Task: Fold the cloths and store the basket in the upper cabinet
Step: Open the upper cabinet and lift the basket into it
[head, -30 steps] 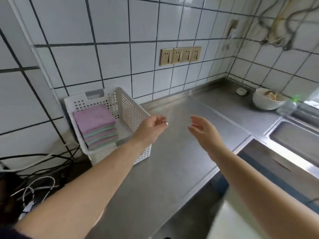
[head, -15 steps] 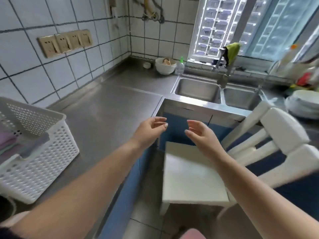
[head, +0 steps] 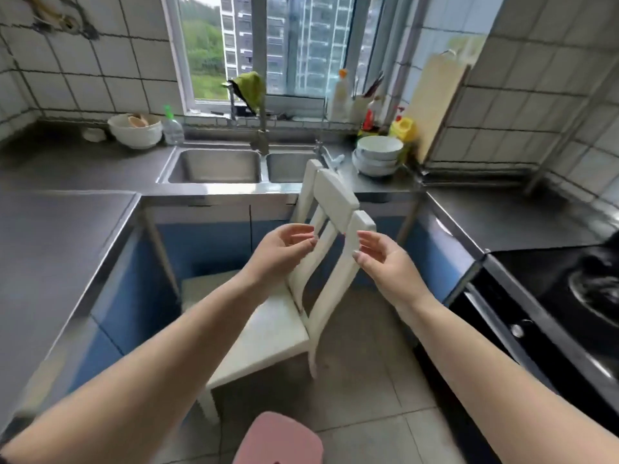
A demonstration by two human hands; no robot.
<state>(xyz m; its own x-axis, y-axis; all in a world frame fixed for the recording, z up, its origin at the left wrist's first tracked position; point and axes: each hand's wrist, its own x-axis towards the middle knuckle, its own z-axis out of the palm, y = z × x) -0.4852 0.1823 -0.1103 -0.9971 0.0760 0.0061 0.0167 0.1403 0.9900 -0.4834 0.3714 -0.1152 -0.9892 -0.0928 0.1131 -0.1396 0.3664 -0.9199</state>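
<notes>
Both my hands are loosely open, holding nothing. Left hand (head: pixel 283 249) and right hand (head: pixel 382 259) flank the white chair (head: pixel 335 202) back, just near it

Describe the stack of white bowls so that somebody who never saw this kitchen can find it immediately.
Start at the double sink under the window. On the steel counter just right of it, in front of the leaning cutting board, stands the stack of white bowls. Unlike the single white bowl left of the sink, which holds something, these are several bowls nested together, the top one empty.
</notes>
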